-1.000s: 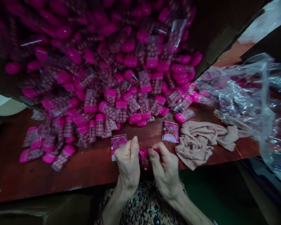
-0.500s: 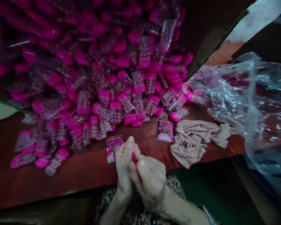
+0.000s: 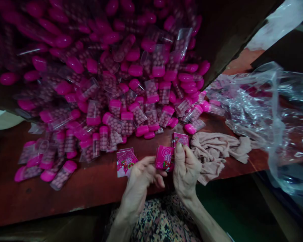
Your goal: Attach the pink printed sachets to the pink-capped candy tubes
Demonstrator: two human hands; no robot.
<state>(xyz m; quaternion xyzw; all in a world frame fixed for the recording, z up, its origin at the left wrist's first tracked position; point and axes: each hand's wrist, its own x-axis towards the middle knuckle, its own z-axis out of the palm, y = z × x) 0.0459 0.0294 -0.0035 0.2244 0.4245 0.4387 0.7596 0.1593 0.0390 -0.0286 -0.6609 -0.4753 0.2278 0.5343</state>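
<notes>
My right hand (image 3: pixel 186 169) pinches a small pink printed card (image 3: pixel 163 158) between thumb and fingers, perhaps several stacked together. At the card's left edge is my left hand (image 3: pixel 146 173), its fingers apart and slightly curled; whether a fingertip touches the card I cannot tell. More pink printed cards (image 3: pixel 126 163) lie on the table just beyond my left hand. Partly hidden behind my right hand is another small pile of cards (image 3: pixel 180 138). Beyond both hands lies a big heap of clear tubes with pink caps (image 3: pixel 127 122), filled with small round balls.
The reddish-brown table (image 3: pixel 91 183) ends just in front of my lap. A crumpled beige cloth (image 3: pixel 217 149) lies right of my hands. Clear plastic bags (image 3: pixel 257 107) spread over the right side. Several capped tubes (image 3: pixel 63 174) lie loose at the left.
My hands were pressed together around something pink. They have moved apart, and a pink card now shows in my right hand. My left hand has opened.
</notes>
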